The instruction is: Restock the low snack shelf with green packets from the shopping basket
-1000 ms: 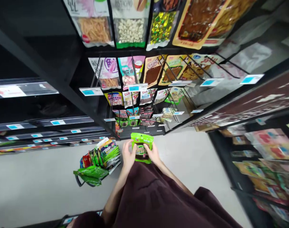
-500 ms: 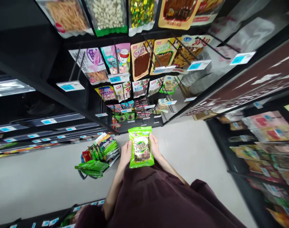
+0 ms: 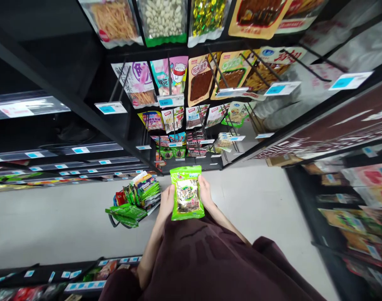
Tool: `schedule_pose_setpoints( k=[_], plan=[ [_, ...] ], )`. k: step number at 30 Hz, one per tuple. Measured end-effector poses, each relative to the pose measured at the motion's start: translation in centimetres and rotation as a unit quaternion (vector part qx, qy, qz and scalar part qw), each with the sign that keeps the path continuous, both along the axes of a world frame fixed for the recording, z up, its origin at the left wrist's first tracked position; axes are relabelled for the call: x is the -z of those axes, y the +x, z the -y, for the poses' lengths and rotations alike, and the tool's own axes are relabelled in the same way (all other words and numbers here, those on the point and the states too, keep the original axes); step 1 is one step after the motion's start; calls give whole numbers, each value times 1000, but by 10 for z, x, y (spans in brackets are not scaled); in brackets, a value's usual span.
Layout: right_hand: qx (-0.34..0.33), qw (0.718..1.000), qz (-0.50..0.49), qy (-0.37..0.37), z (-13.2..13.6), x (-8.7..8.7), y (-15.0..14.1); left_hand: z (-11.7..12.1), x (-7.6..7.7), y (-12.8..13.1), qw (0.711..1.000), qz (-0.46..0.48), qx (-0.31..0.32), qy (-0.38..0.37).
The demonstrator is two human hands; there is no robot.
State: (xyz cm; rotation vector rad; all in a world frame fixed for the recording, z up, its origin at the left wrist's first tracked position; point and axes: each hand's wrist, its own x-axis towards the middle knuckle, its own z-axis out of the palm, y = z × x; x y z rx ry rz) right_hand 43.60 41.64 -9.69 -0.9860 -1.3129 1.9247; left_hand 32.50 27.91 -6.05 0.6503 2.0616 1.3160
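Between my two hands is a bright green snack bag (image 3: 187, 194) with a shiny printed middle, held upright in front of my dark shirt. My left hand (image 3: 167, 200) grips its left edge, fingers closed and partly behind it. On the opposite edge my right hand (image 3: 206, 192) pinches the bag, thumb towards the front. To the left, on the floor, stands a basket (image 3: 114, 223) heaped with several snack packets (image 3: 136, 194), mostly green ones.
Ahead rises a black rack with metal hooks (image 3: 170, 77), hanging snack bags (image 3: 201, 79) and price tags (image 3: 111, 108). Shelves (image 3: 84, 148) run along the left. More packets (image 3: 350, 215) hang at the right. Another shelf (image 3: 84, 286) lies behind at lower left.
The view has turned slightly left, so the rack and basket appear further right. Both hands keep hold of the green bag, which has barely moved relative to my body.
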Motion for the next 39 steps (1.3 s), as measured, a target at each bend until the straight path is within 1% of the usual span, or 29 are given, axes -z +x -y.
schedule_pose_setpoints(
  k=[4, 10, 16, 25, 34, 39],
  plan=[
    [10, 1000, -4, -1, -2, 2, -1, -4, 2, -4, 1000, 0, 5, -12],
    [21, 1000, -9, -6, -3, 1, -2, -10, 2, -9, 1000, 6, 21, -10],
    [38, 999, 6, -16, -4, -3, -4, -12, 9, -15, 999, 1, 35, -16],
    [42, 996, 73, -27, -1, -16, -15, -6, 15, -21, 999, 19, 26, -22],
    [33, 993, 115, 4, -2, -20, -27, -1, 17, -29, 999, -1, 22, -25],
    [33, 994, 103, 3, -2, -19, -28, -2, 15, -31, 999, -5, 25, -29]
  ],
)
